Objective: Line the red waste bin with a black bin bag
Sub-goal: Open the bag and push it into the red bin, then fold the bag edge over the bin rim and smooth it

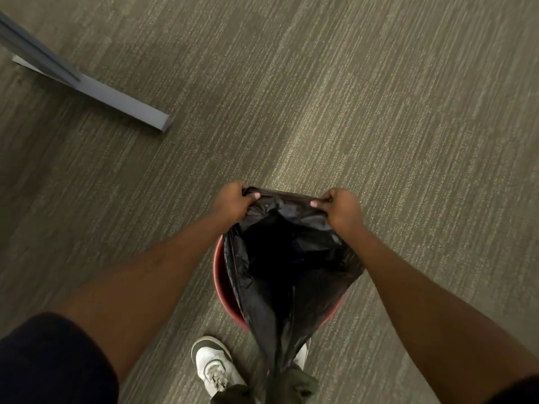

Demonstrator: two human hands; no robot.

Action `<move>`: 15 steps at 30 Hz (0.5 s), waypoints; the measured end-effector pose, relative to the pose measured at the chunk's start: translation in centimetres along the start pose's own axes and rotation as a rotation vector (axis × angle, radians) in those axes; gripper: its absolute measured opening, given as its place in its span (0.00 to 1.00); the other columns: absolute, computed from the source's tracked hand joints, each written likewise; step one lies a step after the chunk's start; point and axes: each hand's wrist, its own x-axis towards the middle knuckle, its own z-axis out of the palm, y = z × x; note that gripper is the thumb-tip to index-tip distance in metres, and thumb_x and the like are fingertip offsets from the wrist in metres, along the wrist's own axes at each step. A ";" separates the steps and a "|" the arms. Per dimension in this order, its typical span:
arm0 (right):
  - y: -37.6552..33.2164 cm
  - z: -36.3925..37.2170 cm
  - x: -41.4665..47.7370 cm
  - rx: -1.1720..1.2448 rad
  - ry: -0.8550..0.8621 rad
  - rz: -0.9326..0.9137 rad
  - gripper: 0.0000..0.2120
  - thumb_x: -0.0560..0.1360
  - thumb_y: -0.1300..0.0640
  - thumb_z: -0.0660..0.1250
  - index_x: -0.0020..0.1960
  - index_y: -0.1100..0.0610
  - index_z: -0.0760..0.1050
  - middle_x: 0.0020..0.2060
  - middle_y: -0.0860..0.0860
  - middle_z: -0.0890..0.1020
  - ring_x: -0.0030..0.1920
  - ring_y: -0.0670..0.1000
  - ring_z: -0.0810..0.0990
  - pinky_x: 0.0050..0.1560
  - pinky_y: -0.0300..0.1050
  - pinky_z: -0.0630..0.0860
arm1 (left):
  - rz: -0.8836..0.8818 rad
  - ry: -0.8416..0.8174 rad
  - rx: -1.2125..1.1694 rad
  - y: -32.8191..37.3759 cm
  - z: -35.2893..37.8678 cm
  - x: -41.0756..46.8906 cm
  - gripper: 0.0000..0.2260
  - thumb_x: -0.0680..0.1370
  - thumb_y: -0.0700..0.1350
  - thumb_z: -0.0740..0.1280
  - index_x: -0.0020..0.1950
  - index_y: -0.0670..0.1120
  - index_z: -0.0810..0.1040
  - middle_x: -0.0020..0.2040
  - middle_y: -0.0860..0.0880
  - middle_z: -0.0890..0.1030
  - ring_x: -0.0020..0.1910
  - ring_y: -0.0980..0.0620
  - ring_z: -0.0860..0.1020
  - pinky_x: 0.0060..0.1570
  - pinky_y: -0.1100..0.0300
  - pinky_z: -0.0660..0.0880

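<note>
The black bin bag (288, 258) hangs open-mouthed over the red waste bin (222, 282), which stands on the carpet just in front of my feet. Only the bin's left rim and a bit of its right rim show; the bag covers the rest. My left hand (232, 202) pinches the far edge of the bag's mouth on the left. My right hand (341, 209) pinches the same edge on the right, stretching it between them. The bag's near side trails down toward my legs.
Grey-brown carpet (379, 97) lies all around. A grey metal furniture foot (122, 102) runs along the floor at upper left. My white shoe (211, 364) stands just behind the bin.
</note>
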 end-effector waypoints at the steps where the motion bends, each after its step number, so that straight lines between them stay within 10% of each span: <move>1: 0.3 -0.1 0.5 -0.007 -0.009 -0.029 0.13 0.69 0.49 0.73 0.38 0.60 0.79 0.30 0.54 0.77 0.32 0.53 0.74 0.33 0.43 0.63 | -0.007 0.009 0.007 0.0 0.2 0.4 0.12 0.75 0.52 0.68 0.38 0.48 0.70 0.33 0.52 0.72 0.35 0.51 0.72 0.29 0.58 0.60; 15: 4.5 2.7 3.2 -0.086 -0.118 0.182 0.23 0.71 0.56 0.71 0.24 0.58 0.62 0.23 0.55 0.67 0.27 0.53 0.68 0.29 0.44 0.64 | -0.188 -0.012 0.268 -1.7 1.5 2.0 0.16 0.74 0.55 0.70 0.51 0.43 0.80 0.47 0.43 0.81 0.46 0.43 0.79 0.40 0.56 0.71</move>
